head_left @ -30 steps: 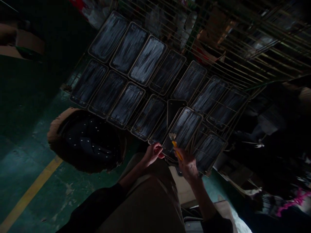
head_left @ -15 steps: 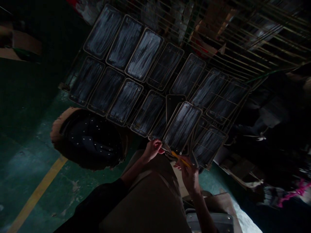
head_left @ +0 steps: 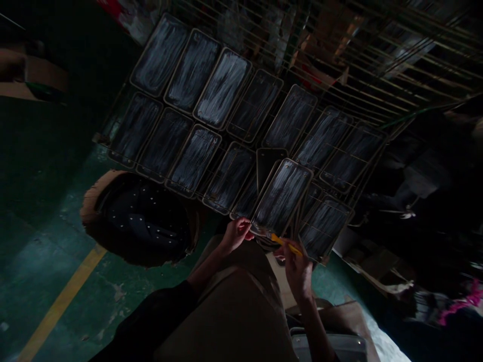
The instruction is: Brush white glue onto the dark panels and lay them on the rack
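Note:
A dark rectangular panel [head_left: 282, 193] with rounded corners and whitish streaks lies tilted over others at the near edge of a wire rack. Its lower left corner is pinched in the fingers of my left hand [head_left: 236, 235]. My right hand [head_left: 297, 269] grips a brush [head_left: 286, 244] by its yellow handle, with the bristle end at the panel's near edge. Around it, several similar streaked panels [head_left: 222, 88] lie in two rows on the rack. A darker, unstreaked panel [head_left: 269, 158] with small studs shows partly behind the held one.
At the left, a torn cardboard container [head_left: 92, 201] on the green floor holds dark studded pieces. Upright wire grating [head_left: 362, 98] stands beyond the panels. A box at lower right holds more panels [head_left: 332, 346]. Another cardboard box [head_left: 45, 78] sits at the upper left.
My right hand has moved the brush slightly right along the panel's near edge. My left hand stays at the panel's corner. The view has shifted a little.

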Demonstrator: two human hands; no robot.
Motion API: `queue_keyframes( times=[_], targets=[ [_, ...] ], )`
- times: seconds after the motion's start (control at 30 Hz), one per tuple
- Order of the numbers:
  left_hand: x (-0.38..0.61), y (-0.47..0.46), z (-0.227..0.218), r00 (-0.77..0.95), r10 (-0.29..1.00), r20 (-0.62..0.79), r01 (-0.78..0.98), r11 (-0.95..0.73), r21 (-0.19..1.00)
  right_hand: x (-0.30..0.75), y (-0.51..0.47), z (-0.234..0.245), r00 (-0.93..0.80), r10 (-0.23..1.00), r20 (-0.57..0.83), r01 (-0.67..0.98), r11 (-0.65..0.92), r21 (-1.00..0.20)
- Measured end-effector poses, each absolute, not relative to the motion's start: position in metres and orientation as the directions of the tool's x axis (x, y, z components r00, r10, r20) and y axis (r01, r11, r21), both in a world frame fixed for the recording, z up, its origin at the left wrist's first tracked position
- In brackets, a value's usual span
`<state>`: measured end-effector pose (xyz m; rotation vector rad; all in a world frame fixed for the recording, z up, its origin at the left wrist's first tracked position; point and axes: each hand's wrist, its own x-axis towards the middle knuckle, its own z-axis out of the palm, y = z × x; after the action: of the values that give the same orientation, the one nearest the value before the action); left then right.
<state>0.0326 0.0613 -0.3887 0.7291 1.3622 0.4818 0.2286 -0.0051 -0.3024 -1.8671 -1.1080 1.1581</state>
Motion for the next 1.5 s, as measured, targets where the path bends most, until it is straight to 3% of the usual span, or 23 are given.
queue_keyframes(
  times=[0.17, 0.33, 0.67, 0.87, 1.07, 1.33, 1.5],
  targets=[
    [0.032, 0.063, -0.388, 0.179, 0.691, -0.701, 0.099, 0.696, 0.711, 0.254, 0.021, -0.301, 0.379, 0.905, -0.192, 0.45, -0.362, -0.816],
    [0.032, 0.064, -0.388, 0.191, 0.684, -0.704, 0.091, 0.702, 0.706, 0.239, 0.056, -0.314, 0.331, 0.935, -0.13, 0.468, -0.283, -0.837],
    [0.034, 0.065, -0.388, 0.159, 0.667, -0.728, 0.096, 0.723, 0.684, 0.19, -0.006, -0.309, 0.21, 0.891, -0.401, 0.275, -0.448, -0.851],
    [0.034, 0.064, -0.389, 0.162, 0.671, -0.723, 0.12, 0.714, 0.69, 0.193, -0.024, -0.304, 0.25, 0.857, -0.451, 0.205, -0.502, -0.84],
    [0.034, 0.066, -0.387, 0.195, 0.678, -0.709, 0.101, 0.705, 0.702, 0.233, 0.016, -0.314, 0.403, 0.862, -0.308, 0.275, -0.435, -0.857],
    [0.033, 0.066, -0.393, 0.205, 0.663, -0.72, 0.121, 0.713, 0.691, 0.259, 0.08, -0.329, 0.311, 0.932, -0.184, 0.336, -0.289, -0.897],
    [0.035, 0.067, -0.392, 0.183, 0.67, -0.72, 0.095, 0.717, 0.691, 0.282, 0.112, -0.33, 0.492, 0.871, -0.013, 0.431, -0.257, -0.865]
  ],
)
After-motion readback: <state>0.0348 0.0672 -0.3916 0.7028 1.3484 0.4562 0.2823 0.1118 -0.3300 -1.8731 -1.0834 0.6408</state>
